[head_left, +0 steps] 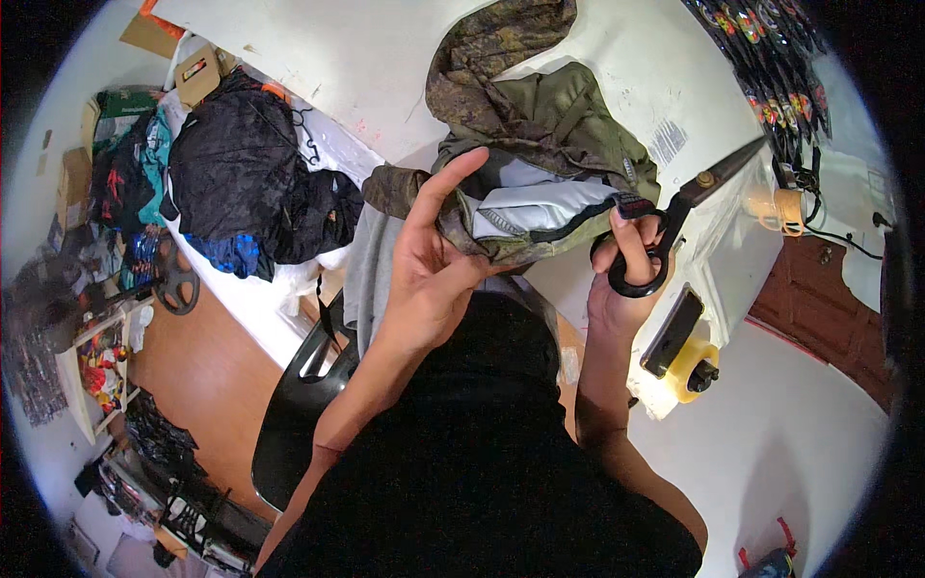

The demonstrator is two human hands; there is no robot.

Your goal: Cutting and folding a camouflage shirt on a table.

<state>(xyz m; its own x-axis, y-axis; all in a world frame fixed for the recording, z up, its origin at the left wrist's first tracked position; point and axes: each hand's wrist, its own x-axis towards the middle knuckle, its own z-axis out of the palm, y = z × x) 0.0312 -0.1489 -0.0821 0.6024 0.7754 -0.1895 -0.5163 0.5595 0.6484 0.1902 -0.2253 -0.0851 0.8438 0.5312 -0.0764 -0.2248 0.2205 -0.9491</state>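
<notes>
A camouflage and olive-green garment (568, 111) with a pale grey lining (540, 207) lies bunched on the white table, its near edge lifted toward me. At that edge, my left hand (434, 275) pinches the cloth with the thumb. The left index finger stretches up and away, and the fingers beneath are partly hidden. Black-handled scissors (689, 197) sit in my right hand (626, 265), fingers through the handle loops. Their dark blades are together and point to the upper right. The right fingertips also touch the dark trim (633, 204) at the garment's edge.
Dark clothing (236, 164) is heaped on the left. A phone (673, 330) and a yellow container with a black knob (696, 371) are near my right forearm. A black chair (299, 414) stands at my left; black-wrapped packs (761, 67) hang at the far right.
</notes>
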